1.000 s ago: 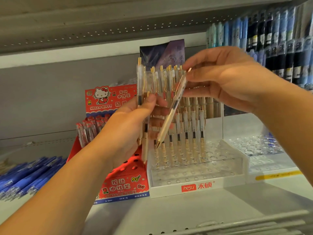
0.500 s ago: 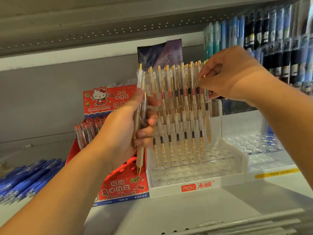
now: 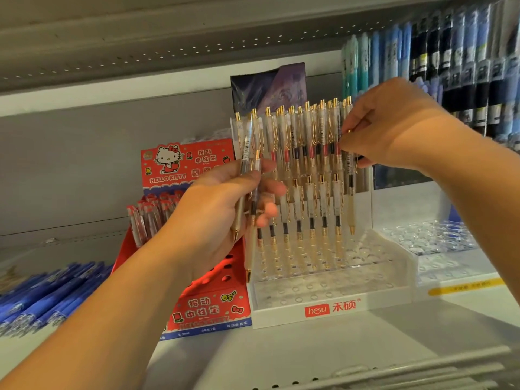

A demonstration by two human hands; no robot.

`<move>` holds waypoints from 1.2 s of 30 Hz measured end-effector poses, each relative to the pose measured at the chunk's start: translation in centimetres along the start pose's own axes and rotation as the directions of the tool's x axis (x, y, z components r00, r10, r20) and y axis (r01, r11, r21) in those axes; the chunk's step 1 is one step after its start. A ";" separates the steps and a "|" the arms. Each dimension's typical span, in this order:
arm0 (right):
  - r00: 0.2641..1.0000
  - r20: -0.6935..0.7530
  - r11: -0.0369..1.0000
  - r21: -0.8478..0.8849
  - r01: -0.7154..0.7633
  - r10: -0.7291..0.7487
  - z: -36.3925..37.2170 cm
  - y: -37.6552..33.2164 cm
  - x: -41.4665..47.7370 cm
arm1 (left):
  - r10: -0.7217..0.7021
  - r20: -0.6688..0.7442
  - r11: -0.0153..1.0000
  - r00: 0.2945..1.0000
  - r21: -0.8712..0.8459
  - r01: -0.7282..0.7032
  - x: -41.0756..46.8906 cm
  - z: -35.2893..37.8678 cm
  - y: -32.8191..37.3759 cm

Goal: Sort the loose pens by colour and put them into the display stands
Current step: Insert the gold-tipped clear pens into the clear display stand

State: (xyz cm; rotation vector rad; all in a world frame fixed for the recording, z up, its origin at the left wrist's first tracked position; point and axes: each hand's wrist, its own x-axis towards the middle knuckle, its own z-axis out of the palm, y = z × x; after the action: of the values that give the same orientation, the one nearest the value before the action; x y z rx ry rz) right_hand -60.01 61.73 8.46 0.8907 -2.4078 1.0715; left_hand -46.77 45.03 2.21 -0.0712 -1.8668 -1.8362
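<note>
Your right hand (image 3: 394, 125) pinches an upright pen (image 3: 351, 198) over the stand (image 3: 332, 308)'s right edge; left hand (image 3: 225, 209) grips spares (image 3: 247, 175).

A grey metal shelf (image 3: 351, 342) fills the view, with a grey back panel (image 3: 70, 175) rising behind it. Above the panel runs a pale strip, then the perforated underside of an upper shelf (image 3: 168, 43). Warm, dim light falls across the shelf.

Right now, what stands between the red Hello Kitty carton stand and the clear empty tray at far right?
In the head view: the white hesu stand, with gold-tipped clear pens upright in it.
</note>
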 end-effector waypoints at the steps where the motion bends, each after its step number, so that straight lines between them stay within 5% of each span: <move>1: 1.000 0.011 1.000 0.014 -0.003 0.003 0.0 0.0 -0.1 | 0.004 0.006 1.000 1.000 0.012 -0.004 0.0 0.0 0.0; 6: 0.997 0.072 1.000 0.010 -0.009 0.009 0.0 0.0 -0.1 | -0.001 0.050 1.000 0.999 0.015 0.000 0.0 -0.1 0.0; 12: 0.951 0.310 0.992 -0.115 0.045 -0.007 0.3 0.7 -0.3 | 0.005 0.069 1.000 0.998 -0.007 -0.004 0.1 0.0 -0.1; 19: 0.940 0.342 0.971 -0.225 0.085 -0.003 0.1 0.8 0.1 | 0.006 0.086 1.000 0.996 -0.021 -0.004 0.0 -0.1 -0.1; 22: 0.968 0.225 0.937 -0.300 0.180 -0.114 0.2 0.3 0.3 | 0.005 0.101 1.000 0.995 -0.020 -0.003 0.0 -0.1 0.0; 24: 0.968 0.119 0.971 -0.065 0.229 -0.221 0.2 -0.1 -0.1 | 0.008 0.114 1.000 0.994 -0.013 -0.006 0.0 0.0 0.0; 27: 0.923 0.174 0.881 0.401 0.251 -0.342 0.6 -0.7 -1.6 | 0.019 0.141 1.000 0.990 0.001 -0.019 0.0 0.2 -0.2; 36: 0.868 0.295 0.789 0.593 0.162 -0.400 2.3 -0.6 -1.9 | 0.009 0.182 1.000 0.983 0.019 -0.013 -0.1 0.2 -0.2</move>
State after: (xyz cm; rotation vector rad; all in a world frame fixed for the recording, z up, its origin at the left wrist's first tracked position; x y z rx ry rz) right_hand -58.37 60.46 6.28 1.7791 -2.1530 1.6221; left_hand -46.82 45.25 2.00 -0.2503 -2.0027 -1.8573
